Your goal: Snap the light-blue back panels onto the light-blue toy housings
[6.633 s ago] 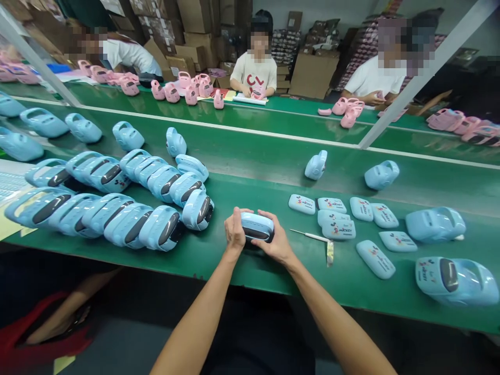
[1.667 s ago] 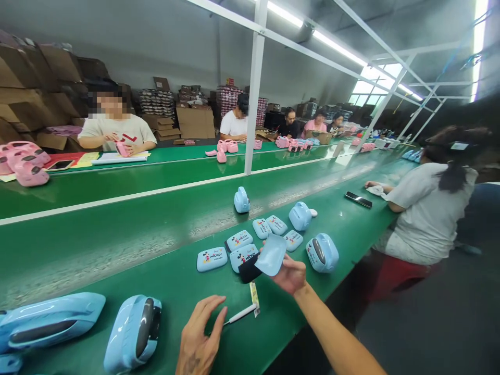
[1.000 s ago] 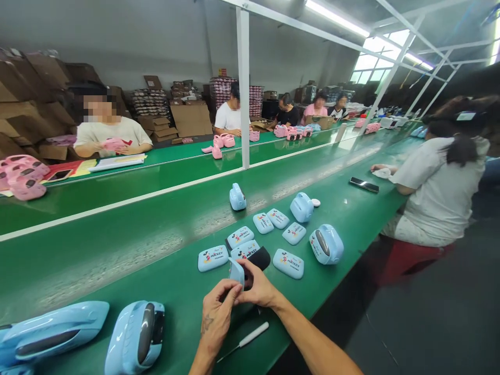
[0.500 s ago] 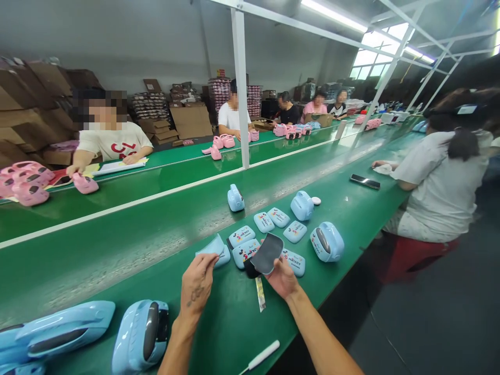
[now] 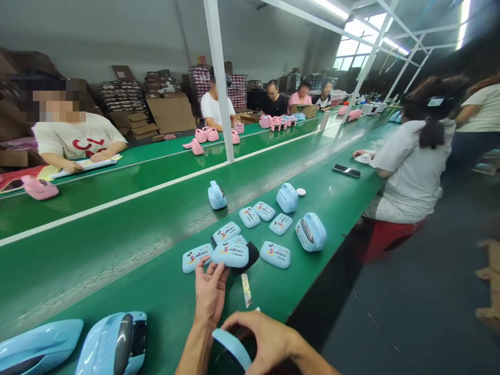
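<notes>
My left hand (image 5: 211, 291) is closed on the lower edge of a light-blue printed panel (image 5: 231, 256), its picture side facing me. Behind that panel lie another printed panel and a black piece (image 5: 253, 255). Near the bottom edge, my right hand (image 5: 267, 338) curls around a light-blue curved part (image 5: 233, 346), most of it hidden by the fingers and the frame edge. More printed panels lie flat beyond, one to the left (image 5: 191, 259) and one to the right (image 5: 275, 254). A patterned strip (image 5: 246, 290) rests on the green table between my hands.
Light-blue rounded housings stand at the right (image 5: 311, 232), farther back (image 5: 287, 198) and on the belt (image 5: 216, 196). Large blue housings (image 5: 111, 344) lie front left. A phone (image 5: 347, 171) lies near a seated co-worker (image 5: 406, 151). A white post (image 5: 221, 83) rises across the belt.
My left hand now holds a printed panel, its picture turned toward me. The dark panel has left my right hand, which has come down toward me and holds a blue curved part. The view has shifted right.
</notes>
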